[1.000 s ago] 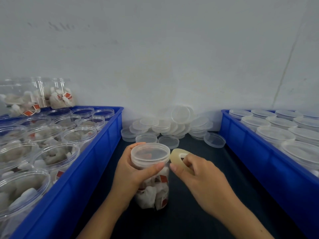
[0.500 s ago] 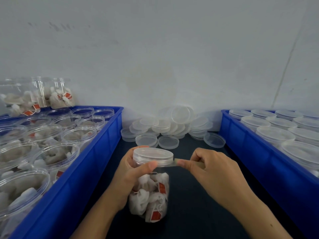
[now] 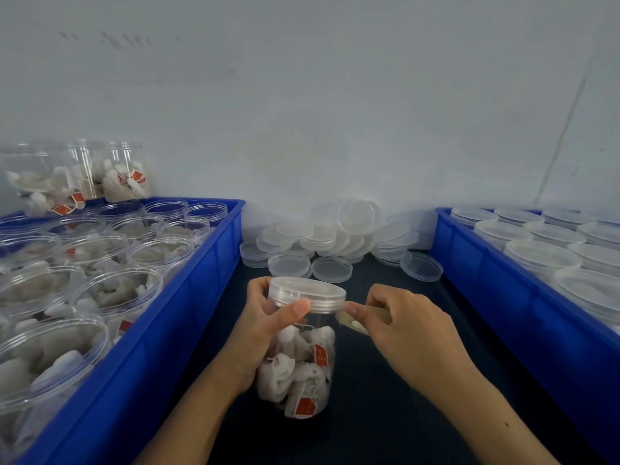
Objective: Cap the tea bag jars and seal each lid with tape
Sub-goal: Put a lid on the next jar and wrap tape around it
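A clear jar [image 3: 298,367] full of tea bags with red tags is held over the dark table, tilted slightly. A translucent lid [image 3: 307,292] caps it. My left hand [image 3: 265,330] grips the jar from the left, thumb pressing on the lid's rim. My right hand [image 3: 406,327] pinches a small roll of clear tape [image 3: 354,322] right against the lid's right edge. Most of the roll is hidden behind my fingers.
A blue crate [image 3: 188,307] on the left holds several open jars of tea bags. A blue crate [image 3: 496,297] on the right holds several capped jars. Loose lids [image 3: 332,239] are piled at the back by the wall, and more filled jars [image 3: 77,182] stand at the far left.
The jar has been raised and turned from a top-down tilt to nearly side-on. My right hand has lowered the tape roll from beside the lid's top to the lid's right rim.
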Motion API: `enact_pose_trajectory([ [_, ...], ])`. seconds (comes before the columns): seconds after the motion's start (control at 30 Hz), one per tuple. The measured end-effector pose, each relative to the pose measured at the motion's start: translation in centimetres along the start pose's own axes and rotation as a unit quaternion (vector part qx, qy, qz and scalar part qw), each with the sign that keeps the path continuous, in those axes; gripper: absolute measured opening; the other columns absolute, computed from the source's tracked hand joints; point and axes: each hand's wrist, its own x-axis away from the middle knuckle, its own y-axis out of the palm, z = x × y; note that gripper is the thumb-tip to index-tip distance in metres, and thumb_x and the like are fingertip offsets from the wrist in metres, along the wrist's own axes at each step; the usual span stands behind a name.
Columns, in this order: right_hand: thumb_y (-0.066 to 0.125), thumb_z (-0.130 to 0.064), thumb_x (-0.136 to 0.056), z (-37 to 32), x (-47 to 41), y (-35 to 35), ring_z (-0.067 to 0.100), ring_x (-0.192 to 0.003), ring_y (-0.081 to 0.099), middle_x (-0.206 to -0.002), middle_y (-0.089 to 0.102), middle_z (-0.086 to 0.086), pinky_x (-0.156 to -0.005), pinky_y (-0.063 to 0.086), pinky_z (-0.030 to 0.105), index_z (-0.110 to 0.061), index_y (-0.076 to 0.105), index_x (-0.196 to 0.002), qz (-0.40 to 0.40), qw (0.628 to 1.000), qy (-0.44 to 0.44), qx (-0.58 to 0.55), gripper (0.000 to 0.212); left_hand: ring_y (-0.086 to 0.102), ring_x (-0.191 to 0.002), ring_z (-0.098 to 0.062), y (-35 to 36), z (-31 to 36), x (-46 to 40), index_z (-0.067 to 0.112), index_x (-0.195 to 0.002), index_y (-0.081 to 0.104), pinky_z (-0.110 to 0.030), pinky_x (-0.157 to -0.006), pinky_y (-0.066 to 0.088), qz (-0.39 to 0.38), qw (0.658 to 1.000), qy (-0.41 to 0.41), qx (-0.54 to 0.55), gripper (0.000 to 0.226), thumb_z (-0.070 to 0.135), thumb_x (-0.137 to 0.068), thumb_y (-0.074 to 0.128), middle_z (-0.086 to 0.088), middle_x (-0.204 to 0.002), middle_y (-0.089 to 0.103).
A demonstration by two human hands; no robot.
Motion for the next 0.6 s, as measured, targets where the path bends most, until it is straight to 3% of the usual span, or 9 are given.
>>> enact_pose_trajectory([
  [0.07,0.042,-0.061,-0.090,0.0,0.0,0.0,0.011,-0.061,0.056,-0.067,0.059,-0.004,-0.055,0.042,0.021,-0.027,0.051,-0.075,-0.005,1.000,0.002,-0.005,0.038,0.072,-0.088,-0.012,0.1,0.0,0.0,0.021,-0.117,0.043,-0.021,-0.064,0.056,-0.002,1.000,0.003,-0.012,0.106,0.053,-0.028,0.091,0.003,-0.100,0.069],
  [0.17,0.042,-0.061,-0.091,0.2,0.1,0.0,0.009,-0.058,0.053,-0.065,0.057,-0.005,-0.050,0.036,0.019,-0.028,0.050,-0.073,0.003,1.000,0.010,0.005,0.038,0.072,-0.090,-0.014,0.1,0.1,-0.1,0.018,-0.113,0.044,-0.022,-0.066,0.056,-0.005,0.999,0.023,-0.045,0.073,0.042,-0.058,0.085,0.004,-0.098,0.071],
  [0.27,0.042,-0.061,-0.091,0.4,0.2,0.2,0.008,-0.061,0.055,-0.066,0.056,-0.007,-0.051,0.038,0.017,-0.028,0.050,-0.076,0.000,1.000,0.025,0.007,0.037,0.069,-0.094,-0.017,0.0,0.2,-0.1,0.018,-0.109,0.053,-0.026,-0.072,0.056,0.008,0.992,0.050,-0.112,0.058,0.055,-0.067,0.070,0.000,-0.105,0.068],
  [0.37,0.041,-0.061,-0.091,0.2,0.4,0.5,0.008,-0.066,0.058,-0.070,0.058,-0.006,-0.057,0.046,0.019,-0.028,0.051,-0.079,-0.011,0.999,0.029,0.017,0.037,0.060,-0.109,-0.004,0.2,0.3,0.2,0.039,-0.118,0.057,-0.024,-0.087,0.050,0.015,0.983,0.064,-0.169,0.042,0.063,-0.083,0.052,0.010,-0.119,0.062],
  [0.47,0.038,-0.063,-0.092,-0.4,0.7,1.3,0.009,-0.067,0.059,-0.072,0.058,-0.006,-0.064,0.051,0.025,-0.026,0.052,-0.081,-0.010,0.999,0.032,0.033,0.041,0.053,-0.117,0.006,0.8,0.2,0.4,0.044,-0.129,0.050,-0.030,-0.102,0.045,0.052,0.966,0.095,-0.234,0.049,0.065,-0.086,0.041,0.021,-0.126,0.058],
  [0.53,0.037,-0.062,-0.092,-0.9,0.9,1.8,0.009,-0.064,0.056,-0.070,0.057,-0.006,-0.061,0.049,0.024,-0.026,0.050,-0.081,0.000,0.999,0.041,0.036,0.040,0.057,-0.105,0.008,1.2,0.2,0.5,0.052,-0.113,0.050,-0.029,-0.094,0.049,0.061,0.955,0.110,-0.270,0.042,0.077,-0.080,0.047,0.023,-0.110,0.063],
  [0.6,0.038,-0.059,-0.094,-1.1,1.1,2.2,0.008,-0.060,0.054,-0.069,0.055,-0.007,-0.058,0.046,0.023,-0.025,0.049,-0.081,0.009,0.998,0.046,0.035,0.038,0.054,-0.099,0.013,1.6,0.3,0.5,0.059,-0.104,0.042,-0.015,-0.083,0.044,0.079,0.937,0.106,-0.323,0.059,0.089,-0.055,0.056,0.028,-0.103,0.059],
])
